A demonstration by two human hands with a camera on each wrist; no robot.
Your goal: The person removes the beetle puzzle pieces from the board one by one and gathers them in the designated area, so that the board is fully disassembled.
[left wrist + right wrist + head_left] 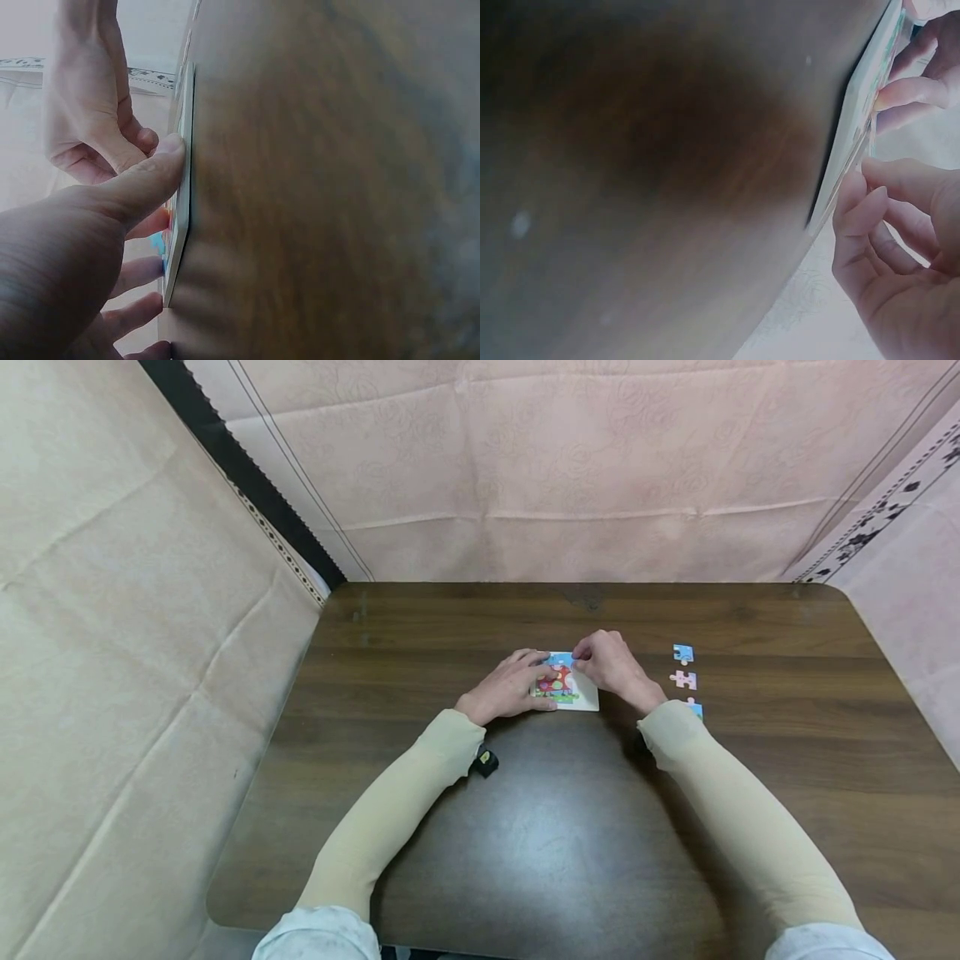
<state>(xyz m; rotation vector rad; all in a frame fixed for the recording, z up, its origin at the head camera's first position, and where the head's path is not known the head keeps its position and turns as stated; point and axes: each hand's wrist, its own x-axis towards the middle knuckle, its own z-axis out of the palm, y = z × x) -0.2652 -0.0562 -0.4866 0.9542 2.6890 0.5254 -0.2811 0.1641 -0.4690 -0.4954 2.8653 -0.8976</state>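
Observation:
A small jigsaw puzzle board (pixel 587 697) with a white base lies on the brown table, partly filled with a red and blue picture. My left hand (pixel 512 686) rests on its left side, fingers spread over the picture and thumb (pixel 171 144) on the near edge. Over the upper right part my right hand (pixel 611 662) is bent, its thumb and index finger pinching a puzzle piece (pixel 873 139) at the board's surface. Most of that piece is hidden by the fingers.
Right of the board, three loose puzzle pieces stand in a column: a blue one (pixel 682 652), a pink one (pixel 683 679) and another blue one (pixel 697 710) partly covered by the right sleeve. Pale patterned cloth (pixel 585 468) hangs behind the wooden table (pixel 420 627).

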